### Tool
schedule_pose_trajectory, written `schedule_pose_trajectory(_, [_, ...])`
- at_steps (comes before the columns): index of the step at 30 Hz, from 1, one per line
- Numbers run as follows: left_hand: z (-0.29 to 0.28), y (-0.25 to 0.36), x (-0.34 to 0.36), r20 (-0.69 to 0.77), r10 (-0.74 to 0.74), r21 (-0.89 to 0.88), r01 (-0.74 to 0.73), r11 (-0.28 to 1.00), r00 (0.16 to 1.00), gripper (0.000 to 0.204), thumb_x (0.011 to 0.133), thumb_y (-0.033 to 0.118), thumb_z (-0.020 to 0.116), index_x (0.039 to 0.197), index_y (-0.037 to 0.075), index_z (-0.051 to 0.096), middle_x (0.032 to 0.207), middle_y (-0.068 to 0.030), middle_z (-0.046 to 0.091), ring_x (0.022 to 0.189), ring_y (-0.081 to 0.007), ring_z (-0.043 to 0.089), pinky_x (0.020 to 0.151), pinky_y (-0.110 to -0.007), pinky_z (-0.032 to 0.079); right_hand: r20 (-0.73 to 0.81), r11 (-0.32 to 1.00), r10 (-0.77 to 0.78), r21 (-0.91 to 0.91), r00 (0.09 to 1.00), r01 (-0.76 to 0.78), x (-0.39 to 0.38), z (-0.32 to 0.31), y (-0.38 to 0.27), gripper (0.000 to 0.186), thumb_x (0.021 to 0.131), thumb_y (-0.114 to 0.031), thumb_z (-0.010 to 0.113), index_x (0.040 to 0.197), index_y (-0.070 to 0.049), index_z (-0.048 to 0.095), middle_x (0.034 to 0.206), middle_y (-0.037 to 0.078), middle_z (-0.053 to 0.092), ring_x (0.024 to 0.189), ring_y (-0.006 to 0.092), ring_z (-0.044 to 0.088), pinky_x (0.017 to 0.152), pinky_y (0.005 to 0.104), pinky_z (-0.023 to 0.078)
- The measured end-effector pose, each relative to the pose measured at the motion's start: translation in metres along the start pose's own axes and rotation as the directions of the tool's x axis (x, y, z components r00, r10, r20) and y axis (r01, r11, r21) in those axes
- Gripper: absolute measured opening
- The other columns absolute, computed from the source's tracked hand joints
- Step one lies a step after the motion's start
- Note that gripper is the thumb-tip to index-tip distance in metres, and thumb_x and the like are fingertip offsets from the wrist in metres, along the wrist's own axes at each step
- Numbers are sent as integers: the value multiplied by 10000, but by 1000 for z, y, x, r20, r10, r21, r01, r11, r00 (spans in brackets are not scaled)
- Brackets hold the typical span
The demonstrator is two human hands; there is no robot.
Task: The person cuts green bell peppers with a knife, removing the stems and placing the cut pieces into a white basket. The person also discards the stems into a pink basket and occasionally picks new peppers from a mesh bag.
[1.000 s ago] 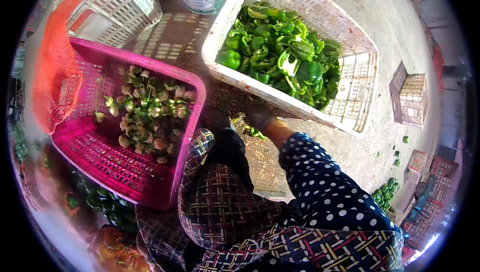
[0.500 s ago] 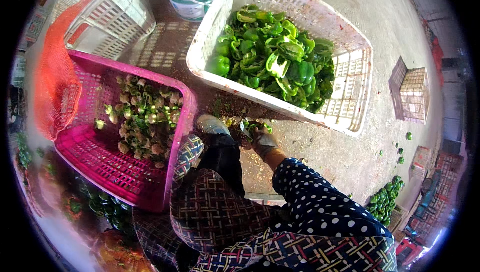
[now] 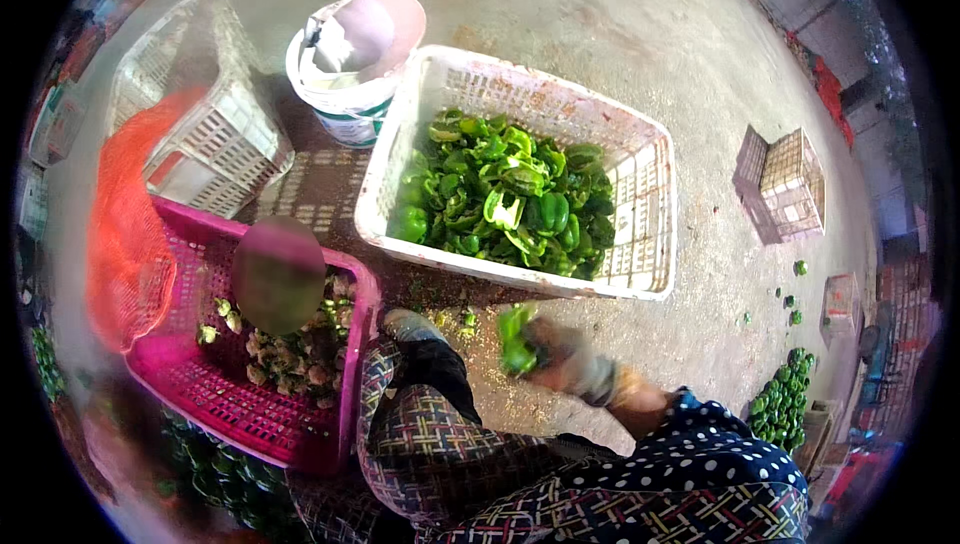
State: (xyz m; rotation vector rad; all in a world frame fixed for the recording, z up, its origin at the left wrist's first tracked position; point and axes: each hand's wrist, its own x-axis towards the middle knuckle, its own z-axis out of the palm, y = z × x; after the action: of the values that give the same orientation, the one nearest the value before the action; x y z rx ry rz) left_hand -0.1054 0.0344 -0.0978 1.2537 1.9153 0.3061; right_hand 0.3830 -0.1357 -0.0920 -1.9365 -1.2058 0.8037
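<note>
Item: green pepper (image 3: pixel 516 341), glossy, motion-blurred, sitting low centre of the frame, gripped in the gloved right hand (image 3: pixel 570 369), whose grip is closing around it from the right, so the pepper is projecting leftward off the fingers, its long axis running roughly up and down. It is hanging just below the near rim of the white crate (image 3: pixel 655 174) of cut green peppers, with the pink crate (image 3: pixel 200 399) of cores lying lower left; the left hand is not showing.

Single head fisheye, looking steeply down from close above at knees, floor (image 3: pixel 640 34), white crate (image 3: pixel 640 194) and pink crate (image 3: pixel 200 404).
</note>
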Motion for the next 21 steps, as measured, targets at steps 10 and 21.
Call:
schedule_pose_trajectory(10, [-38,-97,-60,11,-175,9,175,985,984,312,849,264,648,1046,22,649,1036,-147,663,908,-228,631,801,-329,470,4,954,301,-19,954,-301,111,-85,-51,623,744,-165,698,1289,7,451,1021,99,623,526,85,483,413,219,390])
schedule_pose_trajectory(21, [23,-148,103,-268,-145,-759,-116,641,952,525,739,205,741,1189,3,561,1120,-177,624,998,-258,615,870,-339,478,291,952,-85,307,953,-8,81,89,-211,258,797,-181,561,916,48,571,836,202,623,496,210,575,393,284,429])
